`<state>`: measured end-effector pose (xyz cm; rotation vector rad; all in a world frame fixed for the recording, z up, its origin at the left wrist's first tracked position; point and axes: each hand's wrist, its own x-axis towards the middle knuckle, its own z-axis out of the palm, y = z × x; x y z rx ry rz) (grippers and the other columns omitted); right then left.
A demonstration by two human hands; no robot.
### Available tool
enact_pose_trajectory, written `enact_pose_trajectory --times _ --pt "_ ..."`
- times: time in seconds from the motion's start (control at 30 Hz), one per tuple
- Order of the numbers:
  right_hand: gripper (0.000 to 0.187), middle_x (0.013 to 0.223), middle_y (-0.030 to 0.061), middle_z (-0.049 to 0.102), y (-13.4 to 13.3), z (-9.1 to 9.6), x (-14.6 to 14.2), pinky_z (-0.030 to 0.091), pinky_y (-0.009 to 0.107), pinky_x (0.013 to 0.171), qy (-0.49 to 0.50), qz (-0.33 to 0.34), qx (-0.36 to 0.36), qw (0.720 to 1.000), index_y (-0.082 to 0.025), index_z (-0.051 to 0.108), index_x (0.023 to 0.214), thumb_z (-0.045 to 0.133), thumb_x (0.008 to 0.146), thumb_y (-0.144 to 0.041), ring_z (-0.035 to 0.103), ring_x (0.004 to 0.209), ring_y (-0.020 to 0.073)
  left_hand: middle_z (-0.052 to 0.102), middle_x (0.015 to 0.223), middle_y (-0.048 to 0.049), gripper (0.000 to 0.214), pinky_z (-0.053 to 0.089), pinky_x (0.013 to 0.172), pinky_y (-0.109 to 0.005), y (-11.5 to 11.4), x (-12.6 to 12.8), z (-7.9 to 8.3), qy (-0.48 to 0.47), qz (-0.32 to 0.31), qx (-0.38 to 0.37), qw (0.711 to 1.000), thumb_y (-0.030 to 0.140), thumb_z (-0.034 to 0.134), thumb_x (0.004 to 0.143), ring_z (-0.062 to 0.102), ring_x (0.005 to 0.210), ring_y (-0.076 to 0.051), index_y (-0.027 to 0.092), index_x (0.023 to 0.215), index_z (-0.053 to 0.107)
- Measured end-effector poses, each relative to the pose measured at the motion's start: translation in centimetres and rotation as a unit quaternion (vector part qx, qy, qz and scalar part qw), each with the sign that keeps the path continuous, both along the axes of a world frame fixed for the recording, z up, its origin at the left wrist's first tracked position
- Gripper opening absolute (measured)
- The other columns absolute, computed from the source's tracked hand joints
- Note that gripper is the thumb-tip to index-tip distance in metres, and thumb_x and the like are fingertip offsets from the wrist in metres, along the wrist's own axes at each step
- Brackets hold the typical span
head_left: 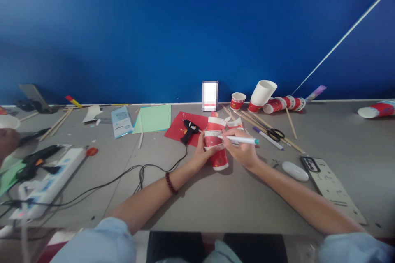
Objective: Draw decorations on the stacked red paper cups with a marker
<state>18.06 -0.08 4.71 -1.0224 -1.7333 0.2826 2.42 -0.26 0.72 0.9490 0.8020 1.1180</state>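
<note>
At the middle of the grey table (216,201), my left hand (202,153) is wrapped round a red and white paper cup (219,157) that lies on its side. A second red cup (215,124) stands right behind it. My right hand (242,148) pinches a white marker with a teal cap (239,140), its tip pointed left and touching the held cup. A dark bead bracelet circles my left wrist.
A black glue gun (189,130) lies on red paper (179,129), its cord running left to a white power strip (49,183). Green paper (153,118), scissors (275,134), wooden sticks, more cups (279,104), a phone (331,187) and a white oval case (295,171) surround me.
</note>
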Motion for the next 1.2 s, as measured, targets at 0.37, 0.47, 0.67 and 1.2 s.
enact_pose_trajectory --times 0.37,0.47,0.67,1.2 --pt "0.009 0.075 0.0027 0.073 0.0 0.1 -0.02 0.055 0.03 0.063 -0.001 -0.013 -0.005 1.0 -0.023 0.066 0.078 0.058 0.082 -0.021 0.068 0.068 0.018 0.06 0.12 -0.0076 0.063 0.04 0.101 -0.043 -0.19 -0.03 0.38 0.01 -0.008 -0.002 1.0 0.029 0.08 0.07 0.058 0.113 -0.025 0.026 0.123 0.046" --pt "0.008 0.076 0.0027 0.073 -0.05 0.16 0.01 0.055 0.031 0.064 -0.007 -0.018 -0.009 1.0 -0.023 0.066 0.081 0.058 0.083 -0.022 0.068 0.068 0.018 0.06 0.121 -0.0074 0.064 0.04 0.101 -0.042 -0.23 0.0 0.51 0.008 -0.007 0.002 1.0 0.029 0.08 0.069 0.057 0.113 -0.024 0.027 0.123 0.046" --pt "0.009 0.076 0.0029 0.074 0.01 0.04 0.0 0.054 0.03 0.064 -0.001 -0.024 -0.011 1.0 -0.022 0.067 0.081 0.059 0.085 -0.026 0.068 0.068 0.0176 0.061 0.117 -0.0066 0.062 0.04 0.101 -0.044 -0.22 0.13 0.53 0.004 -0.006 0.005 1.0 0.029 0.081 0.068 0.057 0.114 -0.025 0.026 0.12 0.048" --pt "0.009 0.075 0.0023 0.072 0.18 -0.08 0.25 0.054 0.03 0.065 0.001 -0.006 -0.02 1.0 -0.022 0.064 0.077 0.057 0.082 -0.022 0.067 0.068 0.0175 0.06 0.122 -0.0078 0.065 0.043 0.099 -0.043 -0.06 0.05 0.27 0.004 -0.007 -0.01 1.0 0.032 0.082 0.067 0.058 0.115 -0.026 0.026 0.121 0.046"
